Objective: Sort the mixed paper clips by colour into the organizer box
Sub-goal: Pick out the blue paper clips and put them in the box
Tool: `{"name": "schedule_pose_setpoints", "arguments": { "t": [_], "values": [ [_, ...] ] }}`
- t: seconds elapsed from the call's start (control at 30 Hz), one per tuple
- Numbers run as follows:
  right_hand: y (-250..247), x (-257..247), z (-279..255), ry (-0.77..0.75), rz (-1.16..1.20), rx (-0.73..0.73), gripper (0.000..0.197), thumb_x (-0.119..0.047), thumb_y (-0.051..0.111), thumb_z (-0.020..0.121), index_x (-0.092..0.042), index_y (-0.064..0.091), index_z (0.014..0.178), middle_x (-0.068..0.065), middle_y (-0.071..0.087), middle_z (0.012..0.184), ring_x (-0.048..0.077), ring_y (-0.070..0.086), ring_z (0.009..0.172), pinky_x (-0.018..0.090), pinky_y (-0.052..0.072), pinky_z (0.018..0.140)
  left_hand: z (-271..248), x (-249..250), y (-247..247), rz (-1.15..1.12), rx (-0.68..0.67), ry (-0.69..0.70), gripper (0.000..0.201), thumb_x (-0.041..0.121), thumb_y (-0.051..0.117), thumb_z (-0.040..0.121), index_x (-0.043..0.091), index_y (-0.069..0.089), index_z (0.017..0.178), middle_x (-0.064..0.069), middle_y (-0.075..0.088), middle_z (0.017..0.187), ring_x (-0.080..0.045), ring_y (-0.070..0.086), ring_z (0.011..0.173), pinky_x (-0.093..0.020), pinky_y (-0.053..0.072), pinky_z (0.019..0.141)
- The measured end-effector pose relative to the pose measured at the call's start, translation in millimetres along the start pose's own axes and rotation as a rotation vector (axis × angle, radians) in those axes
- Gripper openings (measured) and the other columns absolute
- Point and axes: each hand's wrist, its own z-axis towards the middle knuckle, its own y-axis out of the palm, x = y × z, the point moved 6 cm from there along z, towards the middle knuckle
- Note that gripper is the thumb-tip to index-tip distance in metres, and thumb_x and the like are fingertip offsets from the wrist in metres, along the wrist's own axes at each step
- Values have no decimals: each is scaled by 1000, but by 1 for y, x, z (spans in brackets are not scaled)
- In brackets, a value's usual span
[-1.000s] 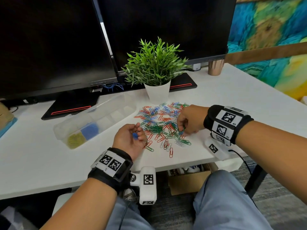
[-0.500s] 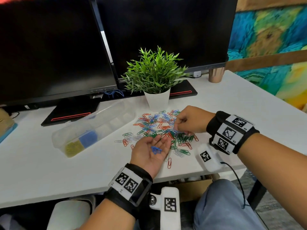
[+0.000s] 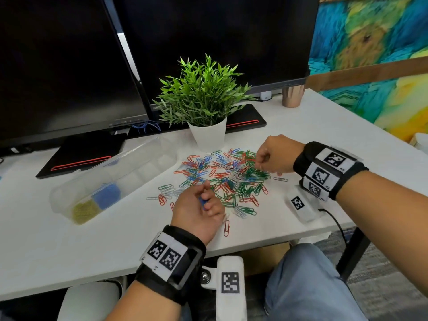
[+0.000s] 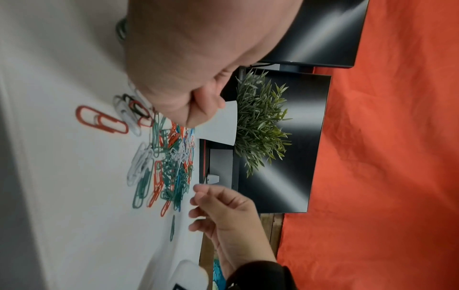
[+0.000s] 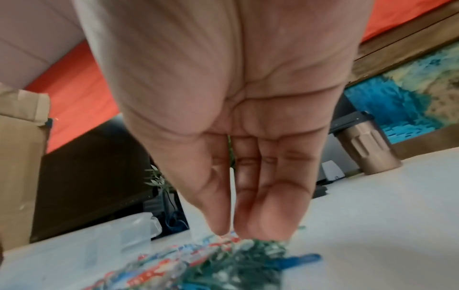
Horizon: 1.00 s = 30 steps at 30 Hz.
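The head view is bright and evenly lit, sharp at centre, with wide-angle bending of the white desk (image 3: 69, 239) edge toward 6 o'clock. Soft shadows sit under the hands. In the left wrist view pale glare streaks cross the dark monitors (image 4: 285, 137) at 3 o'clock. The right wrist view is smeared, its paper clips (image 5: 223, 261) at 6 o'clock out of focus.

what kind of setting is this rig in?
Most likely an office desk: two dark monitors stand at the back of a white desk, with a small potted plant and a heap of coloured paper clips in front.
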Motion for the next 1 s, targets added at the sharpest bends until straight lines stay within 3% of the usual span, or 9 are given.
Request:
{"name": "schedule_pose_setpoints", "arguments": {
  "t": [0.07,0.17,0.23,0.3,0.4,0.6,0.7,0.83,1.0],
  "values": [
    [5,7,1,21,-8,-59,9,-14,67,84,-13,76,85,-5,67,70,18,68,64,27,59,61,0,2,-4,-7,-9,-30,22,18,43,95,14,53,76,7,31,53,-8,24,34,-16,19,31],
    [13,4,6,-12,-50,-121,3,-18,73,81,-19,76,83,-8,66,70,14,64,60,29,59,66,-1,2,-3,-37,8,-26,22,13,39,96,12,55,82,5,36,53,-8,28,34,-14,24,30],
    [18,0,12,-43,-132,-134,5,-21,73,81,-23,74,86,-10,65,75,15,64,72,30,56,74,-1,2,-1,-40,50,8,24,8,34,97,8,57,89,2,42,55,-8,32,42,-14,30,34],
    [21,-5,17,-75,-190,-127,6,-22,71,82,-21,73,87,-14,59,72,13,59,78,25,49,72,-1,2,-1,-33,81,24,26,7,32,98,6,58,93,0,46,57,-8,35,50,-14,33,37],
    [22,-12,21,-114,-229,-124,7,-22,69,83,-19,69,76,-17,54,64,12,57,72,24,45,67,-1,2,-2,-13,88,18,26,7,33,97,7,58,95,1,46,59,-8,32,49,-14,29,35],
    [26,-13,25,-111,-284,-109,11,-13,61,84,-15,64,74,-4,60,72,17,55,73,27,50,71,0,7,-4,4,80,42,23,6,35,93,6,58,94,0,46,62,-9,33,51,-16,29,38],
    [22,-8,24,-48,-207,-130,13,-17,60,89,-10,68,81,4,66,80,19,58,70,26,50,67,1,10,-2,-36,65,67,22,6,37,94,3,58,98,-4,54,71,-13,47,59,-20,38,51],
    [19,1,23,9,53,-204,16,-14,60,92,-3,69,86,6,66,66,13,60,48,20,53,54,-2,11,2,-52,38,94,22,7,39,94,0,59,95,-11,61,83,-22,60,78,-27,51,68],
    [18,-5,24,-1,314,-214,12,-7,62,91,2,68,94,9,66,64,13,61,48,24,54,55,-5,8,11,-34,8,86,24,6,38,96,-6,59,99,-21,63,95,-34,63,90,-36,52,79]
  ]
}}
